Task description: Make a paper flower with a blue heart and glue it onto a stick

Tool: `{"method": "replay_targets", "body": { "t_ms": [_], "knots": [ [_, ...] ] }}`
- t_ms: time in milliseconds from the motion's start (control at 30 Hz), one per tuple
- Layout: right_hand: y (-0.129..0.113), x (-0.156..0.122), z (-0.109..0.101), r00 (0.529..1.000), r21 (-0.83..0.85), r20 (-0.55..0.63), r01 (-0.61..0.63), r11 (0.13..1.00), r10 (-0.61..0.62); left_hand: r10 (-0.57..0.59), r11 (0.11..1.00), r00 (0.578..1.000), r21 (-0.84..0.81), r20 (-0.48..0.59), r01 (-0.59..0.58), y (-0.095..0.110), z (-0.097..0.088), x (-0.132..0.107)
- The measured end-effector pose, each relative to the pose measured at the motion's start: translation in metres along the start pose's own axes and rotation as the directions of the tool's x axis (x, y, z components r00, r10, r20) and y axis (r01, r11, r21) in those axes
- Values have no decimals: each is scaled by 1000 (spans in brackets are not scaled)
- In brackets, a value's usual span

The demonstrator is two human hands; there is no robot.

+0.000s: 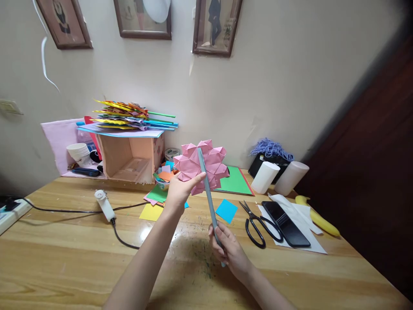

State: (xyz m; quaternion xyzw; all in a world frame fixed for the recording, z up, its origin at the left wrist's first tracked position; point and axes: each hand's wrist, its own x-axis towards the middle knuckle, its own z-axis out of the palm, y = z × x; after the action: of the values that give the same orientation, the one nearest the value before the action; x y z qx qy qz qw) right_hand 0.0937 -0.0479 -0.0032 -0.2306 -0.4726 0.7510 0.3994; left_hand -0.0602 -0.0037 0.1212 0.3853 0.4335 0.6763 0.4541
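My left fingers (195,180) are pinching the pink paper flower (215,164) behind the grey-blue strip (208,197), my right fingers (226,237) clamping the strip's near end; light pressure should spare the folds.

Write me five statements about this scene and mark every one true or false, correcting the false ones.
1. The left hand holds the pink paper flower. True.
2. The right hand grips the scissors. False: it holds the grey-blue stick; the scissors lie on the table.
3. The blue paper square lies to the left of the scissors. True.
4. The phone lies underneath the white paper. False: it lies on top.
5. The upper end of the stick overlaps the flower in this view. True.
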Motion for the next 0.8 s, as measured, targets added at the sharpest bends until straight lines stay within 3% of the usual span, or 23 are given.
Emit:
{"method": "replay_targets", "body": {
  "t_ms": [167, 400, 600, 800],
  "knots": [
    [-1, 1, 1, 996, -127, -79, 21, 992, -31, 29, 999, 999, 22, -28, -29, 0, 2, -2],
    [-4, 0, 3, 994, -159, -110, 11, 987, -29, 15, 1000, 999, 2, -38, -15, 3, 0, -1],
    [-6, -2, 8, 997, -208, -74, 13, 978, -29, -19, 999, 999, -49, 27, 20, 18, -12, -4],
    [-5, -5, 9, 997, -233, -51, 51, 971, -65, 79, 995, 996, -66, 37, -77, 19, -11, -6]
  ]
}}
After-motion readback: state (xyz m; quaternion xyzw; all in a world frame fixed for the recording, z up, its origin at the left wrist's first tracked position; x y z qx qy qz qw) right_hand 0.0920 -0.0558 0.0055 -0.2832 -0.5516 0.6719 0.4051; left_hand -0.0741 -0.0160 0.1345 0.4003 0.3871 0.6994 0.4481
